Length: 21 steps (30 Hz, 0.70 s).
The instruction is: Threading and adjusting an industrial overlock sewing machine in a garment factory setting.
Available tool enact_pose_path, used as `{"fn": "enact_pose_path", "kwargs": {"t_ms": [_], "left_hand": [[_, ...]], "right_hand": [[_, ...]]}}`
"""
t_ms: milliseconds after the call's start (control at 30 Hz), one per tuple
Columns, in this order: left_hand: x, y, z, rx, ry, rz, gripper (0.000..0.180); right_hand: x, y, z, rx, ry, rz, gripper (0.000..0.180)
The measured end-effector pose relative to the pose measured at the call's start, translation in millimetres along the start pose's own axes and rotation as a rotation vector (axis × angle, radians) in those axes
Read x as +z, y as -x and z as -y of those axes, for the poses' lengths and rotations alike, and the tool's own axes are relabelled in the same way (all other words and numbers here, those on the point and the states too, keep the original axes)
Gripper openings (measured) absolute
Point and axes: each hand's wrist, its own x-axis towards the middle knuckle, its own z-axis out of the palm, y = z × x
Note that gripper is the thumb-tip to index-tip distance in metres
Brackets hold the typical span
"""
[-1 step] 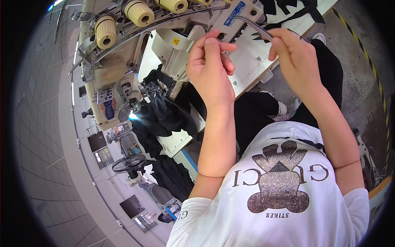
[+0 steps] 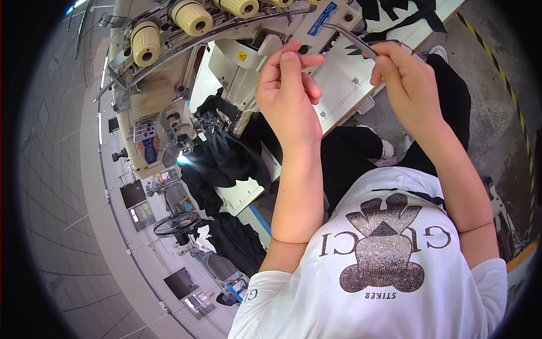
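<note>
A: We had the tweezers (image 2: 353,38) pinched in our right hand (image 2: 407,90), fingers closed round the handle end, the thin metal tips pointing up and left towards the sewing machine (image 2: 226,62). They were held in the air over the table (image 2: 361,79), touching nothing else that we could see.

B: And our left hand (image 2: 288,96)?

A: Raised just beside them, thumb and forefinger pressed together as if on a thread. We could not make out the thread itself; it was too fine to tell.

B: So where did we think it might fail?

A: At the pinch. If a strand was there, a slack grip would have let it slip away, and against the pale machine body we would have struggled to find it. The tweezer tips stood near our left fingertips, so an unsteady push could have jabbed them.

B: Anything further out?

A: The yellow thread cones (image 2: 193,18) sat on the stand above; a hard pull could have snapped a strand or tugged a cone askew. The black fabric (image 2: 226,158) lay bunched at the machine, and a dropped tool could have vanished into its folds.
</note>
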Motion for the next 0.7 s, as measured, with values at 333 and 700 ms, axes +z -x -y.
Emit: {"fn": "enact_pose_path", "kwargs": {"t_ms": [333,700], "left_hand": [[-6.9,-1.3,-20.3,-0.166,0.204,0.111,0.031],[-1.5,-2.9,-23.7,-0.106,0.005,0.043,0.036]], "right_hand": [[-32.9,8.8,30.4,0.130,-0.119,0.187,0.011],[-46.0,-4.1,44.2,0.045,-0.008,0.258,0.012]]}}
